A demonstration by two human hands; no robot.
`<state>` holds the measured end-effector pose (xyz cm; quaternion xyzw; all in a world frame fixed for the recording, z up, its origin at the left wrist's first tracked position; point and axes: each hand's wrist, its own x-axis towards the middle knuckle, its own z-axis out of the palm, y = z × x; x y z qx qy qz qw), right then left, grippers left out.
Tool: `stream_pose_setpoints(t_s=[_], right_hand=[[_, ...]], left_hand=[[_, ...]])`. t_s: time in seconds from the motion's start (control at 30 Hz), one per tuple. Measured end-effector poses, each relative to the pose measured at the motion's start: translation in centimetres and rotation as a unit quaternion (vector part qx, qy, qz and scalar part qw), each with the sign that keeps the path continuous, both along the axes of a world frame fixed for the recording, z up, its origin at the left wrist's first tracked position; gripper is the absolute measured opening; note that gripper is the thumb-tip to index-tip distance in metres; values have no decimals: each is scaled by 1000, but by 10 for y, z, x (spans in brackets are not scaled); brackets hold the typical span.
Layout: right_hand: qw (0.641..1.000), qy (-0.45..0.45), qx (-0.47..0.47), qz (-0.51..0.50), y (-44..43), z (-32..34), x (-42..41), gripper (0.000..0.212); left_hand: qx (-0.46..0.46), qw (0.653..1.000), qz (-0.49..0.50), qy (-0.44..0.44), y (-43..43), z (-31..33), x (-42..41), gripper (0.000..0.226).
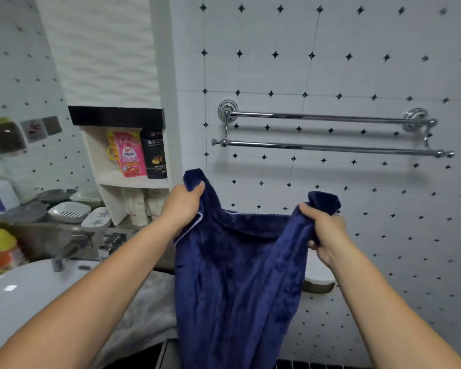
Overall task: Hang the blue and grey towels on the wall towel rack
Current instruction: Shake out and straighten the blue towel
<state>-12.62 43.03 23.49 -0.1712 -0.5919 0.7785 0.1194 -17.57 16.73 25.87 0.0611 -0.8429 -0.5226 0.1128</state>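
A dark blue towel (237, 275) hangs spread between my hands, below the rack. My left hand (183, 205) grips its upper left corner and my right hand (324, 230) grips its upper right corner. The chrome wall towel rack (328, 133) has two bare horizontal bars on the tiled wall, above and to the right of the towel. A grey towel (147, 310) lies by the sink's right side, partly hidden under my left forearm and the blue towel.
A white sink (24, 296) with a faucet (64, 251) sits at lower left. Soap dishes (69, 211) and bottles crowd the counter behind it. A wall niche (133, 155) holds pink and black pouches. A white fixture (320, 275) shows behind the towel.
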Motion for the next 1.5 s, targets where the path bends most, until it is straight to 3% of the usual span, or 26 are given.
stream_pose_setpoints(t_s=[0.07,0.13,0.17,0.23,0.3,0.33,0.47,0.6,0.73,0.8,0.87,0.97,1.03,1.1,1.13,1.23,1.3,1.4,1.5], right_hand=[[999,-20,-22,-25,16,-1,-3,13],[999,-27,-12,-39,23,-1,-6,13],[999,-26,-1,-41,21,0,-5,13],[999,-5,31,-27,5,1,-7,18],[996,31,88,-2,-22,-1,-7,33],[990,45,134,8,-35,-3,-8,41],[948,68,307,53,-64,-1,-2,49],[935,99,307,144,-58,-6,4,59],[949,116,210,205,-45,-8,4,32],[947,90,240,193,-42,-6,4,21],[918,68,360,150,-41,-6,3,17],[802,32,591,82,-40,-9,2,39],[777,40,624,74,-34,-10,3,44],[782,43,612,107,-24,-9,2,40],[803,38,580,132,-18,-9,1,35],[927,20,340,160,1,-5,-1,17],[976,15,179,120,4,-2,-1,11],[999,19,37,30,4,2,-6,17],[999,23,24,-9,0,4,-10,23]], left_hand=[[-153,987,41,-21,-9,0,-1,52],[-228,971,66,-31,-13,3,-2,55],[-208,976,56,-29,-12,6,0,53],[-8,999,-19,-44,4,10,7,43],[211,966,-96,-111,33,9,21,30],[259,950,-117,-126,47,7,25,27],[287,943,-144,-86,86,0,42,25],[320,929,-171,-77,84,-9,45,32],[317,924,-198,-77,82,-20,46,33],[294,931,-207,-67,86,-25,47,29],[280,938,-192,-65,90,-29,47,23],[294,940,-154,-81,93,-33,42,21],[295,943,-134,-81,93,-34,37,22],[300,944,-117,-73,92,-33,31,21],[307,943,-111,-71,90,-30,27,20],[303,940,-134,-82,81,-23,17,25],[285,938,-170,-99,80,-20,18,29],[290,936,-169,-102,85,-19,24,25],[343,933,-94,-59,87,-17,27,17]])
